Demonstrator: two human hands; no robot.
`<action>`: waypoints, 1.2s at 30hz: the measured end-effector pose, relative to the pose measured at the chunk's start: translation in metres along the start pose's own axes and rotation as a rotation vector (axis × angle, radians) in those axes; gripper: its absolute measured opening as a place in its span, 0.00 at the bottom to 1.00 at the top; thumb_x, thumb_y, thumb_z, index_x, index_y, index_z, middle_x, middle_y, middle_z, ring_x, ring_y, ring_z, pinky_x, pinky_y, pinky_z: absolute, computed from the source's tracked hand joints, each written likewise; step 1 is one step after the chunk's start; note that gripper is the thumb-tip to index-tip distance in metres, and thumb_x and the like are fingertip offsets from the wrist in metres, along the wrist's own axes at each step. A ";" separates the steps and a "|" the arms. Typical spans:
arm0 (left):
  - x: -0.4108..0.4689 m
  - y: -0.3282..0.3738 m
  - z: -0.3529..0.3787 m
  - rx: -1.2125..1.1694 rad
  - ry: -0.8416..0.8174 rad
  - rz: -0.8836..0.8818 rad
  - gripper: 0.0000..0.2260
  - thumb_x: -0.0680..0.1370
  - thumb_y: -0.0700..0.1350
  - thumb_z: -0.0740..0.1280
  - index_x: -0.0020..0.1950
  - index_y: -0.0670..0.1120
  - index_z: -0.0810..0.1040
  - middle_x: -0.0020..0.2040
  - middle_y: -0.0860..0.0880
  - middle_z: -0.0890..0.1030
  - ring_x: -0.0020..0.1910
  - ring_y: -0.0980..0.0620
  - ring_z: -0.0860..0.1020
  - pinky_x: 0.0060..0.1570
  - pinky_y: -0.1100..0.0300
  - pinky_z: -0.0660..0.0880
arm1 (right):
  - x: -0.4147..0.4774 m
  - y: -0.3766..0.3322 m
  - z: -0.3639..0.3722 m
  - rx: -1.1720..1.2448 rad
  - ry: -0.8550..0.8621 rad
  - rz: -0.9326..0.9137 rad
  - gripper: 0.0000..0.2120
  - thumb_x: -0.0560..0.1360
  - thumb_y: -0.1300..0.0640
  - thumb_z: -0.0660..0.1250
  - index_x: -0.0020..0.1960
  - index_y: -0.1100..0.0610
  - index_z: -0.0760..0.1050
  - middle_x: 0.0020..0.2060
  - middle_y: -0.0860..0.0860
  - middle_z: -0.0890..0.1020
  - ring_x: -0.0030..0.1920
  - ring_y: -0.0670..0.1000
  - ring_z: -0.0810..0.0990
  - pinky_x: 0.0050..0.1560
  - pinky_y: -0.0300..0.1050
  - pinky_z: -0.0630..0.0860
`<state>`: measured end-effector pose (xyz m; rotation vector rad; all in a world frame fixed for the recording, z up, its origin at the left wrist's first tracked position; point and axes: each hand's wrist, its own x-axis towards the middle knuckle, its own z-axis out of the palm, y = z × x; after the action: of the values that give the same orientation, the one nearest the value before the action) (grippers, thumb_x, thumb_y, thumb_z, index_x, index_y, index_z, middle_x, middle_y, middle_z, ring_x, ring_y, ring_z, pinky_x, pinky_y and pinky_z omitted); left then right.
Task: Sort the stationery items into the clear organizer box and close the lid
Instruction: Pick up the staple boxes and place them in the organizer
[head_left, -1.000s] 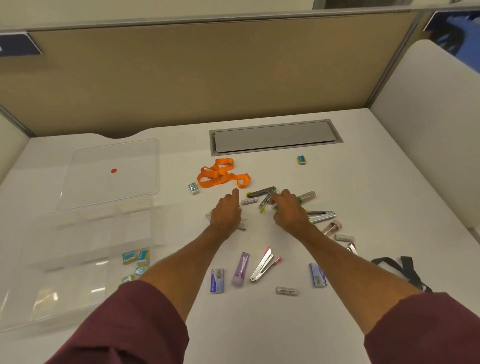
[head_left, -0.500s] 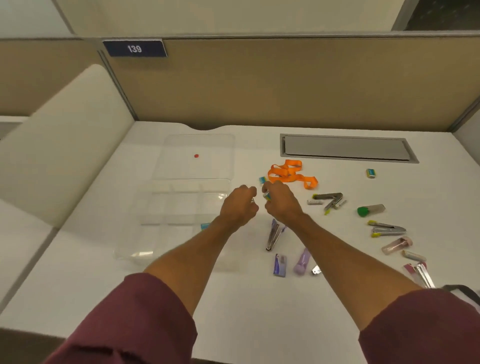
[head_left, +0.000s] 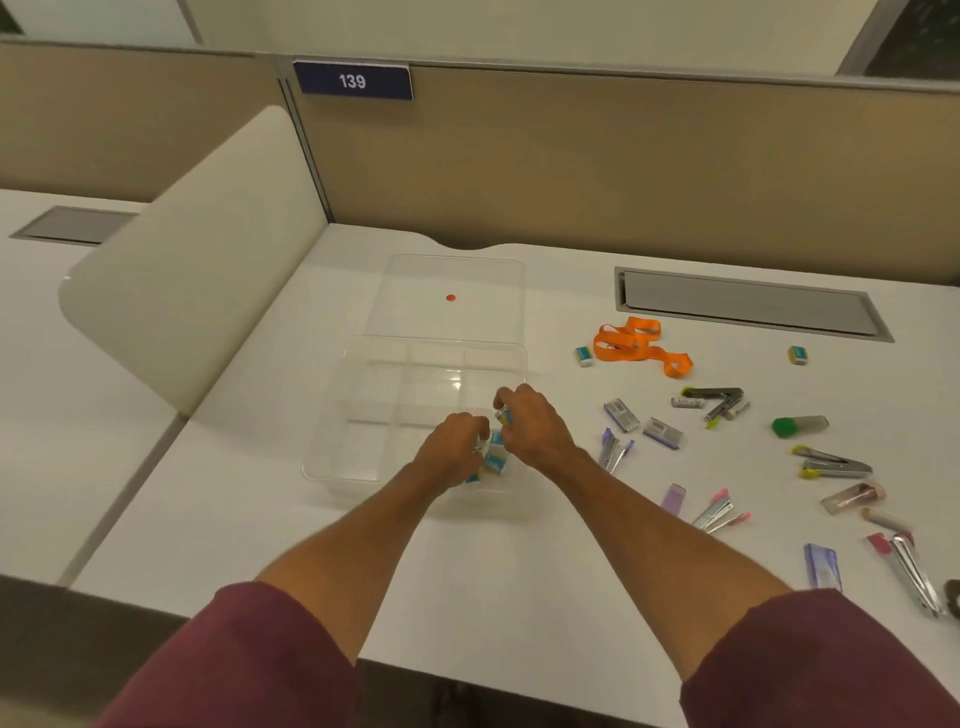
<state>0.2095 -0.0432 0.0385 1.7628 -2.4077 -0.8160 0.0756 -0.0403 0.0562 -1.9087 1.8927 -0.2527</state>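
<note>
The clear organizer box (head_left: 332, 415) stands on the white desk with its lid (head_left: 447, 275) open flat behind it; a red dot marks the lid. Both hands hover over the box's near right compartment, where blue-and-white erasers (head_left: 496, 458) lie. My left hand (head_left: 452, 447) is curled around a small pale item that I cannot identify. Just right of it, my right hand (head_left: 532, 423) pinches a small eraser at its fingertips. Loose stationery lies to the right: an orange lanyard (head_left: 631, 343), two erasers (head_left: 584, 356) (head_left: 797, 354), staple boxes (head_left: 662, 432) and several staplers (head_left: 831, 462).
A curved white divider (head_left: 197, 270) rises at the left of the desk and a tan partition (head_left: 623, 166) closes off the back. A grey cable hatch (head_left: 748, 304) sits in the desk at the back right. A green-capped tube (head_left: 797, 425) lies among the scattered items.
Both hands closed on small items in the middle of the desk and carried them left, to the box's near right compartment. My view swung left with them.
</note>
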 end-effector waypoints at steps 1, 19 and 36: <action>-0.001 0.000 0.000 -0.016 -0.010 0.012 0.14 0.74 0.37 0.68 0.58 0.41 0.73 0.55 0.40 0.79 0.51 0.43 0.78 0.50 0.52 0.78 | -0.003 -0.002 0.003 -0.006 -0.013 0.005 0.17 0.73 0.64 0.67 0.60 0.55 0.71 0.58 0.55 0.73 0.57 0.55 0.74 0.53 0.49 0.76; 0.019 0.007 -0.013 0.044 0.070 0.118 0.17 0.76 0.42 0.66 0.64 0.44 0.69 0.61 0.46 0.76 0.59 0.46 0.74 0.56 0.51 0.75 | -0.028 0.014 -0.008 -0.108 0.005 0.050 0.19 0.76 0.46 0.63 0.64 0.53 0.71 0.62 0.55 0.73 0.62 0.56 0.70 0.61 0.50 0.69; 0.150 0.102 0.001 0.182 -0.010 0.197 0.26 0.79 0.48 0.63 0.75 0.44 0.61 0.77 0.45 0.61 0.75 0.46 0.60 0.71 0.52 0.62 | 0.024 0.193 -0.095 -0.126 0.183 0.322 0.15 0.77 0.53 0.64 0.62 0.57 0.73 0.62 0.57 0.73 0.63 0.57 0.70 0.59 0.52 0.74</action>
<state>0.0681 -0.1560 0.0429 1.5419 -2.6843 -0.6031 -0.1380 -0.0747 0.0539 -1.6690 2.3528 -0.2166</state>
